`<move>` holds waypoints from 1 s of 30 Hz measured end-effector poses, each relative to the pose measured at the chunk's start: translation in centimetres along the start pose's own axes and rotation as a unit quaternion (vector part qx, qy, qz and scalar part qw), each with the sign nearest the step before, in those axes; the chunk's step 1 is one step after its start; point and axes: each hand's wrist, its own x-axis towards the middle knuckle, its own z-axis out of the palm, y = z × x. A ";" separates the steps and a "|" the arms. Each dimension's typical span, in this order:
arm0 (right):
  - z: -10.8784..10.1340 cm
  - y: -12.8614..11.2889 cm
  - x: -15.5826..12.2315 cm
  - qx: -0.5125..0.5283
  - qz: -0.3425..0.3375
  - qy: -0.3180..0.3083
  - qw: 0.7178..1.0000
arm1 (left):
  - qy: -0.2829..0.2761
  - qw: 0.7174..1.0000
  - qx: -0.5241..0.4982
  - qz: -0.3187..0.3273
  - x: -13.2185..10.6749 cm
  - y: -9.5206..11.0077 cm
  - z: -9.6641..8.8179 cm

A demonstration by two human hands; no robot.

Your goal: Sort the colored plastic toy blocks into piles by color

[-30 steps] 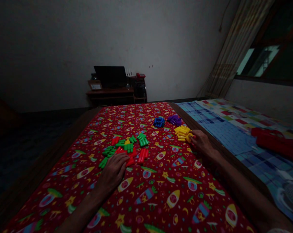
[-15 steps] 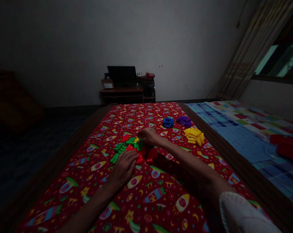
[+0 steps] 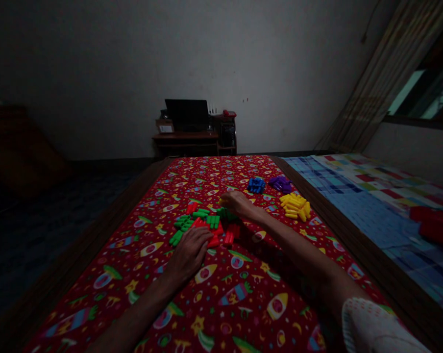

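My left hand (image 3: 190, 252) lies flat on the red rocket-print cloth (image 3: 243, 304), fingers spread over red pieces at the near edge of a mixed pile of green and red plastic pieces (image 3: 203, 223). My right hand (image 3: 236, 203) reaches across to the far side of that pile. Its fingers are pinched together, with a bit of yellow at the tips, a small yellow piece. To its right sits a pile of yellow pieces (image 3: 295, 207). Farther back are a blue pile (image 3: 256, 185) and a purple pile (image 3: 280, 183).
The cloth covers a wooden-edged surface (image 3: 357, 250). A checked blue and patchwork sheet (image 3: 354, 196) lies to the right with a red object (image 3: 434, 223) on it. A low desk with a dark screen (image 3: 192, 127) stands at the back wall. The room is dim.
My right hand left the yellow pile, crossed to the mixed pile and closed there; the yellow piece seen in that pile is gone. My left hand stayed put. The view shifted slightly.
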 end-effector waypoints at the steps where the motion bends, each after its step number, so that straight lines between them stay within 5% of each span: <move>1: -1.0 0.8 -1.3 0.008 0.005 0.020 1.000 | -0.002 1.000 0.001 0.000 0.0 0.0 -0.1; 9: -9.0 9.3 -12.4 -0.016 0.165 0.203 0.965 | 0.002 1.000 0.007 0.014 -0.1 -0.3 0.1; 14: -11.4 11.5 -15.9 -0.021 0.240 0.110 0.964 | 0.004 1.000 0.005 0.013 -0.2 -0.7 0.4; 19: -11.3 12.0 -16.0 0.005 0.287 0.069 0.955 | 0.007 1.000 0.005 0.016 -0.2 -0.6 0.3; 24: -10.2 12.6 -15.0 -0.022 0.328 0.202 0.923 | 0.012 1.000 0.012 0.024 -0.2 -0.6 0.3; 27: -9.4 11.0 -14.0 -0.007 0.298 0.274 0.915 | 0.016 0.999 0.012 0.027 -0.2 -0.6 0.3; 30: -7.1 7.1 -12.1 0.038 0.208 0.262 0.942 | 0.020 0.999 0.009 0.027 -0.2 -0.6 0.2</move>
